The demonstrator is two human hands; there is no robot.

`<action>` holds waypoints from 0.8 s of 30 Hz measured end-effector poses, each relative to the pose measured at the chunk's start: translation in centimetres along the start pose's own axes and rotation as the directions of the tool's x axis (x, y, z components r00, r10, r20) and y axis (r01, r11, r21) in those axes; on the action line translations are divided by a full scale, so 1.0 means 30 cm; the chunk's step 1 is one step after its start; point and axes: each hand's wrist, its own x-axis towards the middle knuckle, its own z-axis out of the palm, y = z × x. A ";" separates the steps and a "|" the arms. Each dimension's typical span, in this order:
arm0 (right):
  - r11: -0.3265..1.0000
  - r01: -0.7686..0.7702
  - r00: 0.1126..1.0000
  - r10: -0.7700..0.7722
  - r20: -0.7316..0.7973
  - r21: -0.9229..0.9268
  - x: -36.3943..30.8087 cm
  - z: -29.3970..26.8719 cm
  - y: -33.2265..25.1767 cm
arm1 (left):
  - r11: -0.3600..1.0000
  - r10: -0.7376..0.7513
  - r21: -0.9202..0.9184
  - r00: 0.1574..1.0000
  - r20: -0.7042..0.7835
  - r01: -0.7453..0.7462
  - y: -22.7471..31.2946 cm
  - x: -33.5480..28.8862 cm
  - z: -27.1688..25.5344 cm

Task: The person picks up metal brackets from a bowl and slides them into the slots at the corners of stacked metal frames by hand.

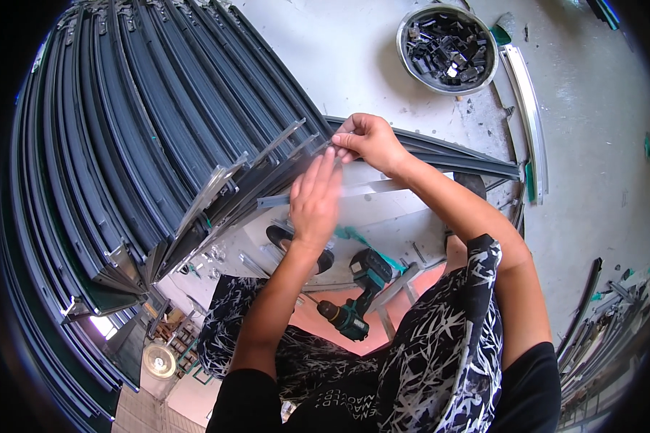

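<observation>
Pale grey floor (585, 180) strewn with dark scraps (526, 33), soft light reflected at right, bright patch (102, 327) seen lower left.

Stacked dark metal profiles (170, 108) block passage left of the right hand (365, 141); bare floor (357, 68) opens ahead, short of a bowl (440, 89).

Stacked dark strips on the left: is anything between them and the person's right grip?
Nothing visible stands between: the right grip is at the right edge of the stacked dark strips, though actual contact is unclear.
</observation>
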 end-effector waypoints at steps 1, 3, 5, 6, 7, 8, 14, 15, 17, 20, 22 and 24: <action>1.000 -0.010 1.000 0.010 -0.001 -0.026 0.001 0.002 -0.006 | 1.000 -0.002 0.002 1.000 0.001 0.002 -0.003 0.001 0.001; 0.999 0.008 1.000 -0.007 0.004 -0.045 0.004 0.017 -0.011 | 0.999 -0.002 0.033 1.000 0.002 0.002 -0.009 -0.001 0.002; 0.996 0.032 0.999 -0.030 0.021 -0.080 0.006 0.030 0.002 | 0.999 -0.012 0.053 1.000 0.005 0.012 -0.012 -0.014 0.014; 0.995 0.035 0.999 -0.032 0.038 -0.095 0.006 0.037 0.026 | 0.997 -0.022 0.073 1.000 0.007 0.021 -0.013 -0.020 0.017; 0.994 0.053 0.997 -0.046 0.067 -0.095 0.002 0.048 0.034 | 0.997 -0.022 0.070 1.000 0.005 0.022 -0.015 -0.025 0.016; 0.994 0.052 0.997 -0.046 0.066 -0.099 -0.002 0.044 0.038 | 0.996 -0.030 0.086 0.999 0.018 0.028 -0.021 -0.031 0.014; 0.458 0.365 0.785 -0.620 0.003 -0.810 -0.069 0.029 -0.024 | 0.992 -0.080 0.106 0.995 0.059 0.074 -0.029 -0.050 0.009; 0.430 0.416 0.757 -0.652 0.044 -0.801 -0.073 0.036 -0.021 | 0.990 -0.098 0.105 0.993 0.065 0.091 -0.025 -0.058 0.012; 0.422 0.435 0.766 -0.638 0.080 -0.796 -0.057 0.039 -0.004 | 0.988 -0.128 0.093 0.990 0.057 0.122 -0.011 -0.057 0.023; 0.440 0.490 0.794 -0.581 0.178 -0.752 -0.034 0.098 0.044 | 0.983 -0.153 0.111 0.987 0.044 0.147 -0.015 -0.067 0.014; 0.498 0.432 0.837 -0.532 0.129 -0.752 -0.032 0.148 0.079 | 0.985 -0.155 0.084 0.988 0.021 0.153 -0.035 -0.093 0.018; 0.489 0.412 0.853 -0.504 0.136 -0.769 -0.037 0.157 0.091 | 0.975 -0.189 0.126 0.981 0.042 0.182 -0.055 -0.110 0.021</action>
